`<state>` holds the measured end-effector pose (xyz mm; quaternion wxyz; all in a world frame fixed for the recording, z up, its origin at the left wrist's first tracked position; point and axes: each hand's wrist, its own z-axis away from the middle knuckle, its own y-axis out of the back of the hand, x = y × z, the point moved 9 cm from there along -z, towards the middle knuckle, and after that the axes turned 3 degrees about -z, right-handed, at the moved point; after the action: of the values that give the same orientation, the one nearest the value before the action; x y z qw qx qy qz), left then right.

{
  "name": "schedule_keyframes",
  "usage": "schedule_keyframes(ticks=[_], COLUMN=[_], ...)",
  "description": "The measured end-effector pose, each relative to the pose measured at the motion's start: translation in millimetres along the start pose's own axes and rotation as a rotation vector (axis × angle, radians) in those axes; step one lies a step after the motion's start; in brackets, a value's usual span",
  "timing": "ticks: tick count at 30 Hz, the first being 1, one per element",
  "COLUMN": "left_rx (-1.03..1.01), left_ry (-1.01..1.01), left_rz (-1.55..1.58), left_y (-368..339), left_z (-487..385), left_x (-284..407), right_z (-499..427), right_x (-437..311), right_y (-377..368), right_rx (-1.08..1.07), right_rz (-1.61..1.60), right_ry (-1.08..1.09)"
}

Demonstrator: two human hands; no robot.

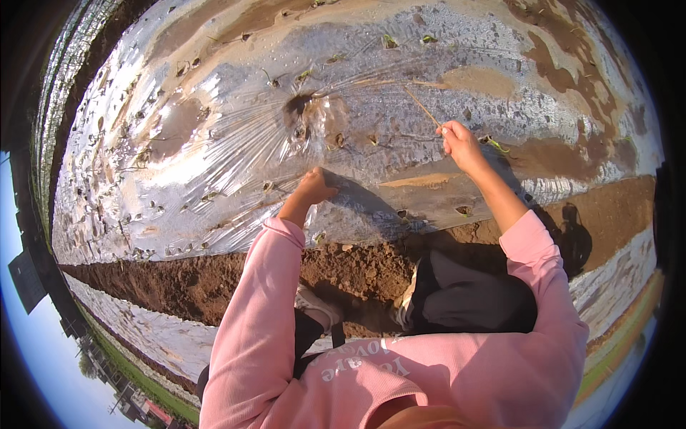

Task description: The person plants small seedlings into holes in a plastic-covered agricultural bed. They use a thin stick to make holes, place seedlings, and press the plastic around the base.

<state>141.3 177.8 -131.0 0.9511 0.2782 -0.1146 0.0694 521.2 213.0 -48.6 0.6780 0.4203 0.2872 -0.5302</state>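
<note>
A thin wooden stick point(423, 108) is pinched between the thumb and fingers of my right hand point(458, 143), its free end pointing up and left over the film. My left hand point(315, 187) lies against the clear plastic mulch film point(370, 190) that covers the raised bed; whether its fingers grip the film cannot be told. Creases in the film fan out around a dark hole point(298, 105) above my left hand. A small green seedling point(496, 143) pokes through beside my right wrist.
Brown soil point(364, 268) forms the furrow under my shoes point(317, 307). More seedlings point(390, 42) and small holes dot the film. Muddy puddles point(179, 126) lie on it. Another film-covered strip point(155, 335) runs behind me, beyond the furrow.
</note>
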Motion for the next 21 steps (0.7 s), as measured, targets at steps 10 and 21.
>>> schedule_keyframes(ticks=[10, 21], left_rx=[0.001, 0.061], left_ry=[-0.019, -0.042], left_rz=[-0.017, -0.029], left_y=[0, -1], left_z=[-2, -3], left_x=[1, 0], right_z=[3, 2], right_x=[10, 7], right_y=[21, 72], right_rx=[0.091, 0.29], right_rz=[0.059, 0.088], right_ry=[0.08, 0.066])
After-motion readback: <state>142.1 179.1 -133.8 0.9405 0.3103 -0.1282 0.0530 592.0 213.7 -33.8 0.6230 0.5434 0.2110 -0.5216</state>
